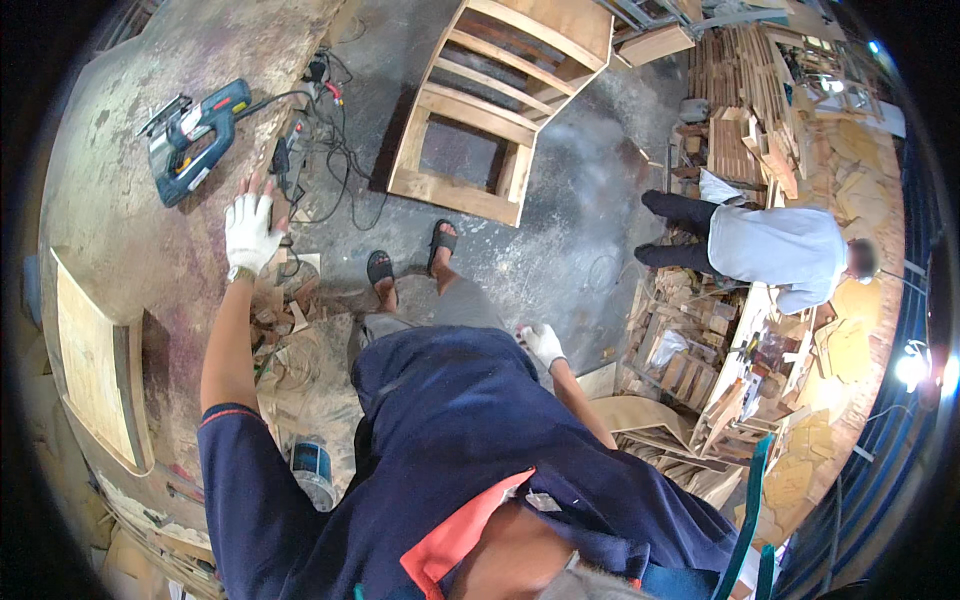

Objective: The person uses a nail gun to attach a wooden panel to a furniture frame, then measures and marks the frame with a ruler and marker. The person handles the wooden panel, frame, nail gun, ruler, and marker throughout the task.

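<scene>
My left hand (252, 232), in a white glove with bare fingertips, lies on the edge of a worn wooden worktable (110, 215). Its fingers are stretched out and hold nothing. Just beyond the fingertips, a blue and grey jigsaw (197, 138) rests on its side on the tabletop, its cord running off to the right. My right hand (543, 345), gloved the same way, hangs low beside my right thigh. Its fingers look curled; a small reddish spot shows at their tips, and I cannot make out what, if anything, they hold.
A wooden furniture frame (455, 192) stands on the concrete floor ahead. Tangled black cables (345, 150) hang by the table edge above wood scraps (290, 335). A curved wooden panel (95, 360) and a blue bucket (312, 470) are at left. Another person (775, 248) works at right among stacked wood (745, 150).
</scene>
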The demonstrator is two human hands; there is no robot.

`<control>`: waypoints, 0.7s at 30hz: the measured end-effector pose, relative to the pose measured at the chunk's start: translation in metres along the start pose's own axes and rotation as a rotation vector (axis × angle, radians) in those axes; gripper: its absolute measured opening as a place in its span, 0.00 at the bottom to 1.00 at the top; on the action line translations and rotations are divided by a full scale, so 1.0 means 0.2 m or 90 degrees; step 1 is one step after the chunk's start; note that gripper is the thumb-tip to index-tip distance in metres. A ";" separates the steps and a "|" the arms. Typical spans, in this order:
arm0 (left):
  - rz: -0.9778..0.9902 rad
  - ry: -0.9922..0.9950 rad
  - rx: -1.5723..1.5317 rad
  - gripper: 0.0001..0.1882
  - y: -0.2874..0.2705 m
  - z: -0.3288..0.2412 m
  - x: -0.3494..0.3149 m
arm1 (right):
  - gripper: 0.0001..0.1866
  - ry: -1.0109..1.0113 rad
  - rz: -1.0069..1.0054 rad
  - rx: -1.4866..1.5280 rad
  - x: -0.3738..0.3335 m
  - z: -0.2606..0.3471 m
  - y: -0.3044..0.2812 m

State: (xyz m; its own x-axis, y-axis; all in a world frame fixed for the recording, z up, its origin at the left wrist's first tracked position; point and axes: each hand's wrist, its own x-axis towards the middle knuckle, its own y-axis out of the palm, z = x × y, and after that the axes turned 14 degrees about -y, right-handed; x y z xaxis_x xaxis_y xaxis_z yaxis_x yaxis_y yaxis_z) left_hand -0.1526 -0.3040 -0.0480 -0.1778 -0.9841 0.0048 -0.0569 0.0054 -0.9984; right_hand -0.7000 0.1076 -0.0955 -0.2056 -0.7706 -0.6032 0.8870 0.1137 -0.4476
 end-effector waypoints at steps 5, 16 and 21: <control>-0.008 -0.017 0.049 0.38 0.02 0.00 0.01 | 0.17 -0.095 0.038 -0.065 0.49 0.18 -0.13; 0.041 -0.081 0.062 0.22 0.05 0.01 -0.03 | 0.21 -0.054 0.301 -0.197 1.21 0.21 -0.07; 0.105 -0.130 0.081 0.25 0.00 -0.04 0.01 | 0.26 -0.234 0.313 -0.449 1.63 0.14 0.09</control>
State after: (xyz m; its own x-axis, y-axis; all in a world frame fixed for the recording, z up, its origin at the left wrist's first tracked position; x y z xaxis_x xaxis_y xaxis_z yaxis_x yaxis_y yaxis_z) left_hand -0.1602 -0.3051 -0.0472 0.0283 -0.9871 -0.1575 0.0816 0.1593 -0.9839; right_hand -0.7397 -0.1597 -0.2811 0.3767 -0.6706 -0.6391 0.3583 0.7417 -0.5671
